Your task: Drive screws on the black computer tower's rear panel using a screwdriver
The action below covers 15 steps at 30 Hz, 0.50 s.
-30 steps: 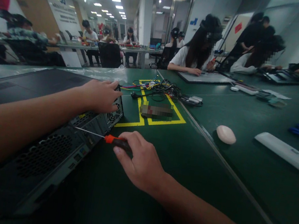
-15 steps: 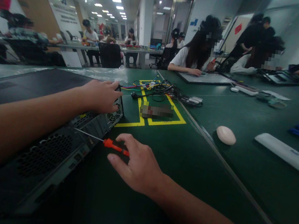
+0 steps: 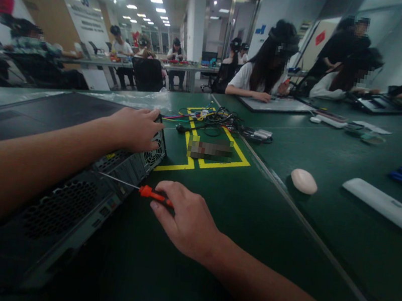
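Note:
A black computer case (image 3: 63,200) lies on its side on the green table (image 3: 251,219), its perforated rear panel facing me. My left hand (image 3: 136,127) rests flat on the case's top far corner, just above the rear fan grille (image 3: 154,153), fingers spread. My right hand (image 3: 186,219) is closed round the handle of a screwdriver with an orange and black handle (image 3: 152,194). The thin metal shaft points left, and its tip touches the rear panel of the case.
A tangle of coloured cables (image 3: 213,119) lies inside a yellow taped rectangle (image 3: 238,159) beyond the case. A pink mouse (image 3: 303,181) and a white bar-shaped device (image 3: 386,205) lie to the right. Several people sit working at tables behind.
My right hand shifted its hold along the screwdriver handle, loosening half a second ago and closing again. The screwdriver tip stayed at the rear panel. My left hand has not moved.

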Motion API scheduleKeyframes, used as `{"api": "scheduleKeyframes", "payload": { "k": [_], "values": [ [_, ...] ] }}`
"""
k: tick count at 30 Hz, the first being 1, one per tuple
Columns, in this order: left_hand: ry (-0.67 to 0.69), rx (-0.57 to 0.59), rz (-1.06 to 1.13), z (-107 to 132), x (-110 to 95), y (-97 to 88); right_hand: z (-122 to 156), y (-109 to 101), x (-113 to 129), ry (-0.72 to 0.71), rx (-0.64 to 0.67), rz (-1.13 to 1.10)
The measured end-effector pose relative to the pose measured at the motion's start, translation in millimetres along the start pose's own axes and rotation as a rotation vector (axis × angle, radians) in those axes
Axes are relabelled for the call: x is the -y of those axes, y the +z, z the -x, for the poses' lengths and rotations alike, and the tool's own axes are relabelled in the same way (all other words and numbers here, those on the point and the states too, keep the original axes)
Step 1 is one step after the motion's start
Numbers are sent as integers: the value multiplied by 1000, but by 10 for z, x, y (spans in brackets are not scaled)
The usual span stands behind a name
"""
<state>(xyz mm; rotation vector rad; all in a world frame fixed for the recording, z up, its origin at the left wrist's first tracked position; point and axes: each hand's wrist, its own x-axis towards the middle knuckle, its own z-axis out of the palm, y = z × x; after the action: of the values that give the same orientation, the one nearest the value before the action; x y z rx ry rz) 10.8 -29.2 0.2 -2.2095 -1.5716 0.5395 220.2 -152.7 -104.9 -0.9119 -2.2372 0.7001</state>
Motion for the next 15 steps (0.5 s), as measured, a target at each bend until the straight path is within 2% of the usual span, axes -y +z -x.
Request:
{"api": "scheduleKeyframes", "payload": {
  "k": [15],
  "values": [
    [-13,8,59,-10,15,11,-6,-6,21,15,3,36]
  ]
}}
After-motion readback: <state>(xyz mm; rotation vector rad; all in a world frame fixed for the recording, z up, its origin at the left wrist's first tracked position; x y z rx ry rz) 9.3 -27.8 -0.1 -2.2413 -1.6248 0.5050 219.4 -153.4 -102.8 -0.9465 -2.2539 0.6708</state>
